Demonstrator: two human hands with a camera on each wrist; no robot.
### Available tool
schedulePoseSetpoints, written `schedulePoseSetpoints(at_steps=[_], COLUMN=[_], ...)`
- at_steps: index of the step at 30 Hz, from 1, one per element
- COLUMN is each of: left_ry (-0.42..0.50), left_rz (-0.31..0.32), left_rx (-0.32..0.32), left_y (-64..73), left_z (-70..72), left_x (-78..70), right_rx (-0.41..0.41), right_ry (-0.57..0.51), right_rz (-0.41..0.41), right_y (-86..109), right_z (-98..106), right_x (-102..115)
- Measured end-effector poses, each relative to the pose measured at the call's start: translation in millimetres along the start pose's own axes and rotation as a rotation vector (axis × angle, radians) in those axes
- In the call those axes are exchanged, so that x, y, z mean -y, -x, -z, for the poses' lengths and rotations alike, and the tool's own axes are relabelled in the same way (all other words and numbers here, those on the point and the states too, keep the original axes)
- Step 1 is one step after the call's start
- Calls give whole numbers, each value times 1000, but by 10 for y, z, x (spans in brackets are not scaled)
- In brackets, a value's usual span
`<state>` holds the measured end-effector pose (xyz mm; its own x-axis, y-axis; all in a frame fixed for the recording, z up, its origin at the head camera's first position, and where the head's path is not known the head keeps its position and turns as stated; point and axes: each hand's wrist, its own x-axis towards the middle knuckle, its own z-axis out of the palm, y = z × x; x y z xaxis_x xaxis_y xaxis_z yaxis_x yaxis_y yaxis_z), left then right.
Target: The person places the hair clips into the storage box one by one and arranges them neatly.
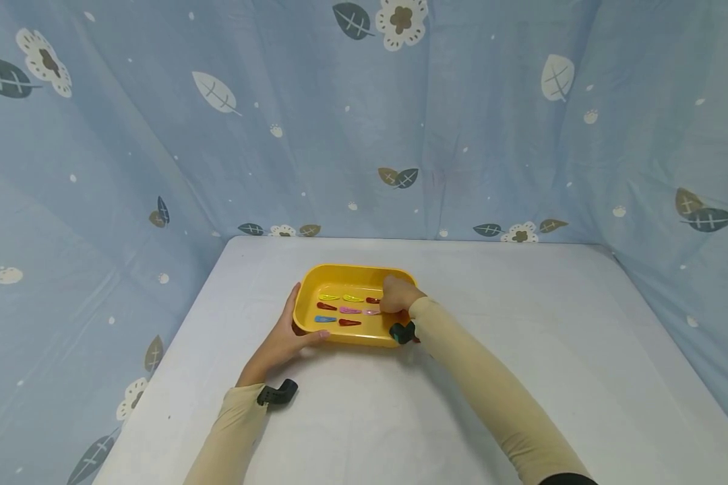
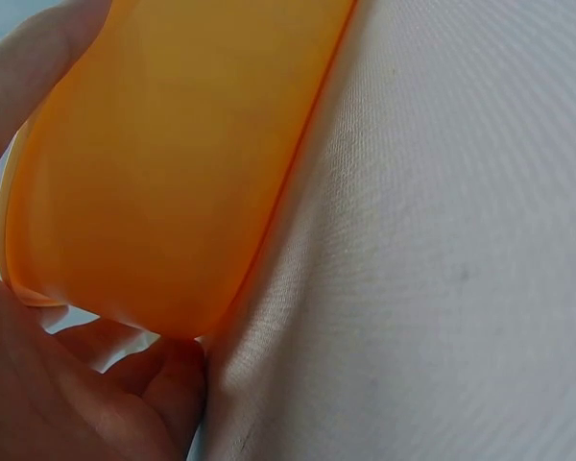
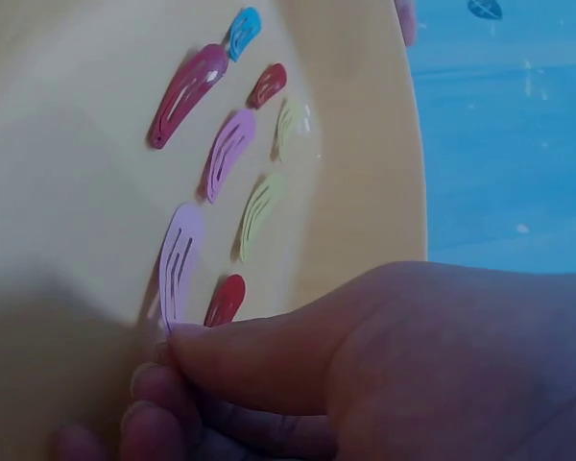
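Note:
A yellow plastic tray holds several snap hair clips laid in rows. My left hand grips its left end, thumb along the front side and fingers around the left wall. Inside the tray, at its right part, my right hand pinches the narrow end of a pale lilac hair clip between thumb and fingertips. Beside that clip lie a red clip, partly covered by the thumb, and a yellow clip. A pink clip and a blue clip lie farther left.
The tray stands on a white-covered table, toward its back edge. A blue patterned curtain hangs behind and at both sides. Each wrist carries a small black camera, the left camera close above the tabletop.

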<state>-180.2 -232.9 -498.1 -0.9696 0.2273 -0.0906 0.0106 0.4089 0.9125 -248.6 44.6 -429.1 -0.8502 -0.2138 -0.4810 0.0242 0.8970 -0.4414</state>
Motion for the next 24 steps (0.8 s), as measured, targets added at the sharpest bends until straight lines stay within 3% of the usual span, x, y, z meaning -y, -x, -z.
schedulePoseSetpoints(at_steps=[24], left_ry=[-17], left_rz=[13], left_rx=[-4], left_y=[-1], left_z=[4], left_x=[-17], right_rx=[24], right_ry=[14], right_rz=[-20], right_y=[17], right_z=[15], right_x=[21])
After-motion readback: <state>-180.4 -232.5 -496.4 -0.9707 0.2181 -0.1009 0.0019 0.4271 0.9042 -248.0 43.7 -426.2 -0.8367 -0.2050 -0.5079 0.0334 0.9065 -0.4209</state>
